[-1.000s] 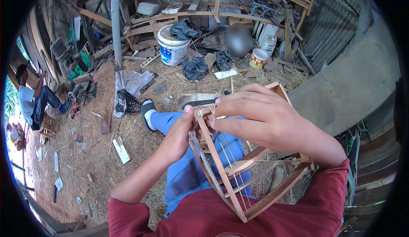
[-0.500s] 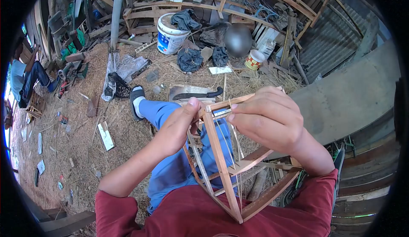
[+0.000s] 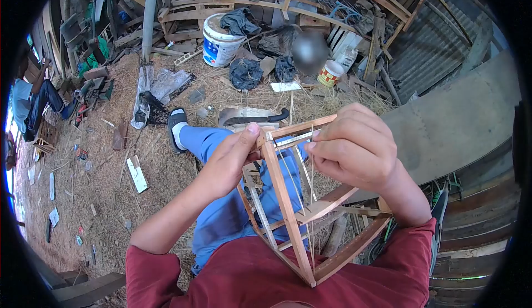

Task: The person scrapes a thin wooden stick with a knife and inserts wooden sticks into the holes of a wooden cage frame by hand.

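A slender wooden frame [image 3: 287, 205] of joined sticks stands across my lap, its lower corner against my maroon shirt. My left hand [image 3: 230, 161] is closed around its upper left corner, thumb on top. Beside the upper crossbar, my right hand [image 3: 357, 147] pinches with thumb and forefinger at a thin pale strand [image 3: 312, 183], which runs down inside the frame. Another strand slants down to its left. A white strip with small dark marks [image 3: 293, 140] lies along the crossbar, its right end by my right fingertips. My curled right fingers hide the crossbar's far end.
A machete [image 3: 257, 118] with a black handle lies on a board beyond my knees. A white bucket [image 3: 217, 45] and black plastic bags [image 3: 245, 74] stand farther off. To the right is a large grey board [image 3: 449, 125]. Another person [image 3: 33, 97] sits at far left.
My right hand has shifted slightly right along the crossbar, showing more of the marked strip. The strand there has moved right with it. My left hand keeps its grip on the corner.
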Demonstrator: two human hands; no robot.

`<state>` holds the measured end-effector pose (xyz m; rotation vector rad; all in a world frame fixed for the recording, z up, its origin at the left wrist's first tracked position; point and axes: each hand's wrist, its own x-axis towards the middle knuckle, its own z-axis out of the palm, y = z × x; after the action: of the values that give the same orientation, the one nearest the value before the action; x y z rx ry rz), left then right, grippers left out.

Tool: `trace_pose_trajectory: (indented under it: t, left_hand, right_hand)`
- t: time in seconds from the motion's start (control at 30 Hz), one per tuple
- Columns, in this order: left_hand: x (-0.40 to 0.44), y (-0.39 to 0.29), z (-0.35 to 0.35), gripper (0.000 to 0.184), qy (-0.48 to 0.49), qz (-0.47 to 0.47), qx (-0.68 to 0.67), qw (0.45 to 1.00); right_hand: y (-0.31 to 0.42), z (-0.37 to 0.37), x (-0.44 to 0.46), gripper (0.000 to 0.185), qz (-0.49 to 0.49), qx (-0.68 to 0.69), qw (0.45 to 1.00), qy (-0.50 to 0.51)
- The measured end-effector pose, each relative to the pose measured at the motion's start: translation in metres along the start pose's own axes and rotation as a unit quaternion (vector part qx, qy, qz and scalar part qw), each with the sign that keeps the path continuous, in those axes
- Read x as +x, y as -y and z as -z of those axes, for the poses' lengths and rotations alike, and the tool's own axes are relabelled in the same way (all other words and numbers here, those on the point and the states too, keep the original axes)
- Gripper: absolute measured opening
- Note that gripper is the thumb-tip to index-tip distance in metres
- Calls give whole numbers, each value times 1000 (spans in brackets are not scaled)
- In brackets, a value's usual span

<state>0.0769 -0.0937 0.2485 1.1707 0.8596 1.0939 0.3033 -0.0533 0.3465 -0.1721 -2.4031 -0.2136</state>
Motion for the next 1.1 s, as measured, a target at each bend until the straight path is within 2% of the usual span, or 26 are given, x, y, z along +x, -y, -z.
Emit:
trace_pose_trajectory:
  t: [0.17,0.3,0.43,0.53,0.9,1.1]
  left_hand:
    - [0,-1,-3,62,-29,4,9,1000]
    - [1,5,1,61,-7,-3,20,1000]
    - [-1,1,-2,59,-25,7,16,1000]
    - [-1,3,-1,59,-18,-3,12,1000]
    - [0,-1,-6,57,-28,14,-1,1000]
    - [0,2,-5,58,-29,16,16,999]
  right_hand:
    - [-2,2,-3,21,6,-18,1000,1]
    - [-3,-1,-5,22,9,-6,1000,-5]
    - [-5,-1,-6,22,16,19,1000,-3]
    - [-4,0,-8,23,22,-5,1000,1]
    - [-7,-8,-9,18,-23,70,997,30]
    - [-9,-13,-5,16,-14,93,995,38]
